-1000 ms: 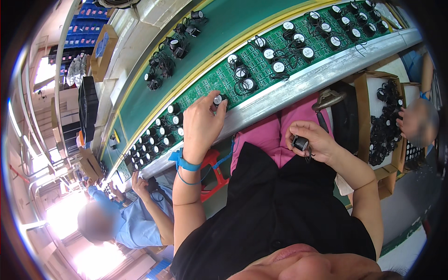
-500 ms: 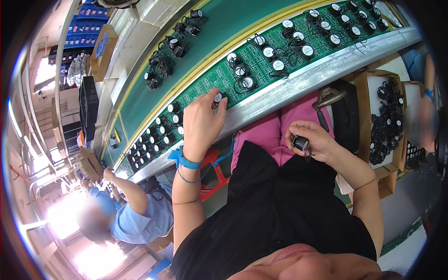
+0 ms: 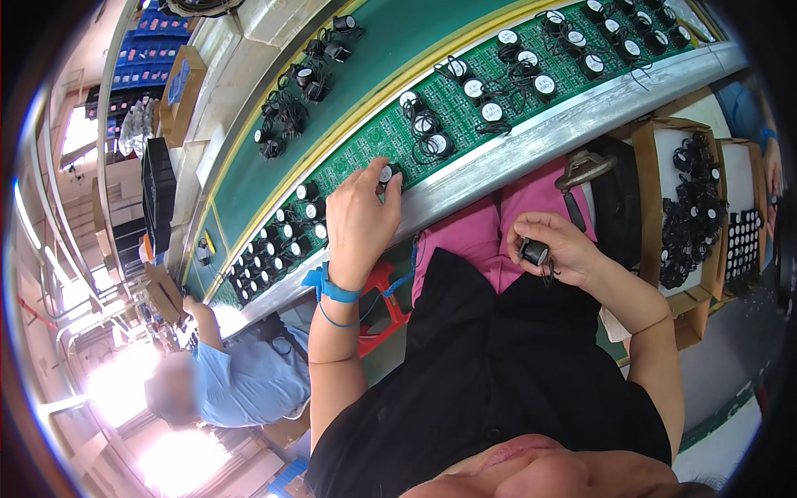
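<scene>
My left hand (image 3: 363, 212), a blue strap round its wrist, is closed over the green circuit boards (image 3: 353, 159). Its thumb and fingers grip a black cylindrical component (image 3: 388, 173) with a white round top, standing at the board surface. Over my lap, my right hand (image 3: 558, 247) is closed round another black cylindrical component (image 3: 533, 251), from which a thin dark wire hangs. Rows of similar components (image 3: 437, 146) with coiled black leads stand on the boards to the right of my left hand, and more (image 3: 282, 232) stand to its left.
A metal rail (image 3: 473, 176) edges the line on my side. Beyond the boards, several wired components (image 3: 286, 112) lie on a green belt (image 3: 390, 41). At right are a cardboard box (image 3: 647, 178) of black components and a metal clamp-like piece (image 3: 585, 170). A co-worker (image 3: 249, 365) sits at left.
My hands stay almost in place, each still holding its component. The left co-worker's arm and head have shifted. At far right, another person's head has moved away, uncovering a box of white-topped parts.
</scene>
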`<state>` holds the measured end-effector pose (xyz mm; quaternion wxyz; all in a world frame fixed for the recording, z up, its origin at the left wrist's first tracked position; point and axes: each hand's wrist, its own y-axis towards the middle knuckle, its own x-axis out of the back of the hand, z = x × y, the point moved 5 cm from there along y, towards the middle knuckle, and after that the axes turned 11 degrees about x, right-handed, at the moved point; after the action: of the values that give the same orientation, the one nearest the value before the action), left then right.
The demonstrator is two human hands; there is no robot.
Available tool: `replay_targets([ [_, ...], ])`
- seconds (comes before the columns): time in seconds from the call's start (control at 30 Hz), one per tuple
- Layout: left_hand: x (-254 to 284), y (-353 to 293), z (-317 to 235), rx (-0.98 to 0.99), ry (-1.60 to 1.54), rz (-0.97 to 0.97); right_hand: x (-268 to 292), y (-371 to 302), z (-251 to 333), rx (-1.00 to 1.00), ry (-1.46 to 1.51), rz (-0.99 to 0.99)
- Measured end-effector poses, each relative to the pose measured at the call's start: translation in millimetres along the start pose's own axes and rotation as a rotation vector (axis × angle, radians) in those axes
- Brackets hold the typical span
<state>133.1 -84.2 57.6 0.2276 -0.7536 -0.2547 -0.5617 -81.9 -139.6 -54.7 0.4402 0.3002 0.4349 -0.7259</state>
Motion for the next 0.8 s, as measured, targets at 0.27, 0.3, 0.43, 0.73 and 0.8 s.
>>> replay_targets([
  [0.27,0,9,5,0.034,-0.069,0.052,1,-1,2,-0.019,0.029,0.003],
  [0.3,1,10,4,0.032,-0.064,0.056,0,-2,2,-0.029,0.036,0.013],
  [0.43,2,15,9,0.088,-0.124,0.095,1,-1,3,-0.013,0.047,0.039],
  [0.73,3,14,13,0.108,-0.096,0.213,5,-4,4,-0.021,0.053,0.024],
  [0.8,2,12,11,-0.003,-0.151,0.207,5,-3,5,-0.01,0.056,0.028],
])
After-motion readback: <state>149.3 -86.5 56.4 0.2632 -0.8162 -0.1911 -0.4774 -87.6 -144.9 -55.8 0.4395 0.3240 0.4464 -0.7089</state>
